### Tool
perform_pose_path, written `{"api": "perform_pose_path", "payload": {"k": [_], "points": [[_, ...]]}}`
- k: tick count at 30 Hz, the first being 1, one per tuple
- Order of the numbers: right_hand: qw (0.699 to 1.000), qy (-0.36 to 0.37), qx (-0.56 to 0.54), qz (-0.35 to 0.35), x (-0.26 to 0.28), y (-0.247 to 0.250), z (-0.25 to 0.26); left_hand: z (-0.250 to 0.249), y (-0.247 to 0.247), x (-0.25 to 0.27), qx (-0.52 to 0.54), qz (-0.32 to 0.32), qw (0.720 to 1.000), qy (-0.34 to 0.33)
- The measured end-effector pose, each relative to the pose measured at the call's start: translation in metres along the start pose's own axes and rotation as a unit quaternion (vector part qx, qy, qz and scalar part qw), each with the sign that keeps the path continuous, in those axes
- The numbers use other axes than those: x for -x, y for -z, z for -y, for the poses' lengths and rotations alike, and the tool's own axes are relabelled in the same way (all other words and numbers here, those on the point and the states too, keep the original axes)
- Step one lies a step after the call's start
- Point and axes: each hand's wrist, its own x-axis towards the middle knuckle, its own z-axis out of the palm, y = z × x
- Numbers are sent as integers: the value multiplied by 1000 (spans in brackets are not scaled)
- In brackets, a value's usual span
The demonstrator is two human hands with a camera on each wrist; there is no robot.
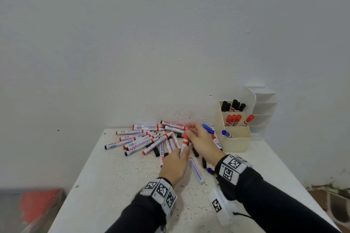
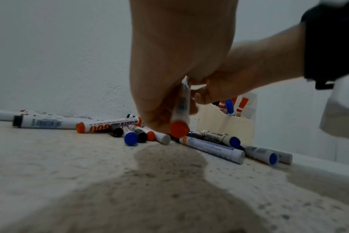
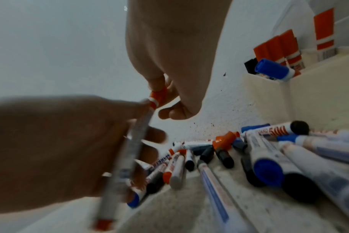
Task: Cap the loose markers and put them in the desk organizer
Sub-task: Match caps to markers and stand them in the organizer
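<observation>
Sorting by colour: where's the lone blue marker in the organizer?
Head view, right side: the blue marker stands in the desk organizer's front compartment, just ahead of the red markers.

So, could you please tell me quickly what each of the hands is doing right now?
Left hand: grips the barrel of the red marker.
Right hand: pinches the red cap on that marker's tip.

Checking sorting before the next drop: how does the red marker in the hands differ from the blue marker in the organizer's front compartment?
The red marker is held above the table by both hands, the left hand gripping its barrel and the right hand pinching its red cap; the blue marker leans alone in the organizer, untouched. Cap colours differ: red against blue. Both have white barrels and a cap on.
</observation>
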Motion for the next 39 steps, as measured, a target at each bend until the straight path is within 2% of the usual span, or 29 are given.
{"api": "perform_pose_path", "payload": {"k": [3, 6, 8, 11, 13, 19, 23, 24, 30, 33, 35, 37, 39], "points": [[988, 117, 25, -99, -6, 20, 23, -1, -7, -7, -51, 0, 998, 37], [936, 239, 92, -242, -15, 55, 45, -6, -13, -9, -35, 34, 996, 78], [906, 278, 120, -295, -22, 80, 48, -9, -17, -10, -62, 54, 994, 68], [890, 272, 168, -327, -29, 111, 35, -14, -21, -11, -124, 98, 986, 49], [886, 251, 203, -334, -27, 122, 24, -15, -23, -10, -169, 126, 976, 48], [881, 181, 300, -317, -28, 135, -3, -9, -28, -20, -209, 101, 971, 51], [811, 73, 470, -341, -31, 140, -10, -5, -33, -25, -214, 84, 970, 78], [804, 51, 490, -333, -32, 141, -12, -5, -34, -25, -214, 81, 970, 80], [813, -8, 510, -282, -33, 137, -22, 0, -35, -25, -176, 49, 979, 87], [822, 36, 479, -306, -31, 123, -14, 1, -31, -21, -134, 31, 985, 100], [826, 129, 451, -313, -29, 110, -5, 3, -26, -19, -104, 21, 990, 93], [826, 223, 431, -287, -26, 91, 6, 7, -19, -17, -82, 10, 994, 77], [857, 249, 391, -224, -22, 69, 14, 11, -12, -15, -68, -5, 996, 57]]}}
